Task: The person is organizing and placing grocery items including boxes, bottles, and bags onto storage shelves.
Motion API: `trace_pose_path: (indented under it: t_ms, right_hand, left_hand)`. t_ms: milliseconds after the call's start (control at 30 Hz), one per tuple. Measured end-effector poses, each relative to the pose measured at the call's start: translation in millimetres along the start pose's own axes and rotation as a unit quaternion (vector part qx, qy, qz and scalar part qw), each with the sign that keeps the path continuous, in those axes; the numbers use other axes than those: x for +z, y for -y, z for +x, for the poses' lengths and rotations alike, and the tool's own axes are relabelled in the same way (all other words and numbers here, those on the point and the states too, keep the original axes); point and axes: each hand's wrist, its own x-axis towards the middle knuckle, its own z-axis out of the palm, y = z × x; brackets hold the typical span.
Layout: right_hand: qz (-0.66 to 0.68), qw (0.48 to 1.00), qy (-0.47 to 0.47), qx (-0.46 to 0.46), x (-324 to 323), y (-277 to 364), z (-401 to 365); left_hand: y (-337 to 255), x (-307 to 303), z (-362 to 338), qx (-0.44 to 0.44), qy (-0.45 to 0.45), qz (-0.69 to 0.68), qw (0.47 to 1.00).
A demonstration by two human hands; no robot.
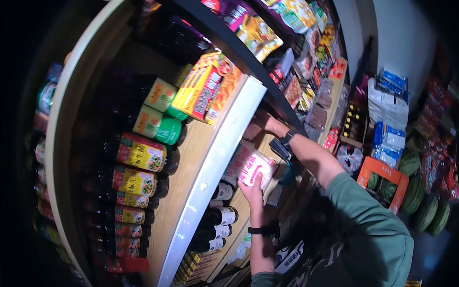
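Observation:
The view is strongly tilted. My left hand (253, 192) is closed around the lower end of a white pack with pink lettering (256, 168), thumb lying across its face. Beyond it, my right hand (267, 125) reaches into the shaded lower shelf (267, 185), beside the white shelf edge (205, 179). Its fingers are partly hidden in shadow, so I cannot make out what they touch. Both wrists carry dark bands, and a dark device hangs at the right one. Dark bottles with white labels (224, 216) stand on the same shelf as the pack.
Jars with yellow labels (138, 155), green cans (158, 125) and a red-yellow box (208, 88) stand on the shelf above. Bagged snacks (260, 36) fill the neighbouring rack. Watermelons (423, 217) and an orange crate (401, 191) are on the floor side.

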Motion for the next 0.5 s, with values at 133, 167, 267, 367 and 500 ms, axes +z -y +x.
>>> trace_pose_path:
  t_ms: [133, 167, 267, 367, 500]
  right_hand:
    - [-0.06, 0.996, 0.022, -0.065, 16.5, -57.3, 51.6]
    - [-0.059, 0.996, 0.028, -0.069, 16.2, -54.4, 54.7]
    - [-0.073, 0.994, 0.024, -0.079, 16.8, -46.4, 56.2]
    - [-0.086, 0.992, 0.014, -0.086, 19.6, -48.2, 56.7]
    - [-0.1, 0.99, -0.01, -0.098, 22.9, -53.7, 57.9]
  left_hand:
    - [-2.6, 2.3, -0.3, -0.025, -0.006, 0.013, 1.0]
    - [-2.7, 3.4, 0.0, -0.025, -0.002, 0.015, 1.0]
    - [-3.1, 4.7, 2.6, -0.021, 0.007, 0.01, 1.0]
    - [-1.9, 0.6, 2.9, -0.037, -0.006, 0.013, 0.999]
    - [-6.9, -3.7, 3.0, -0.029, 0.021, -0.006, 0.999]
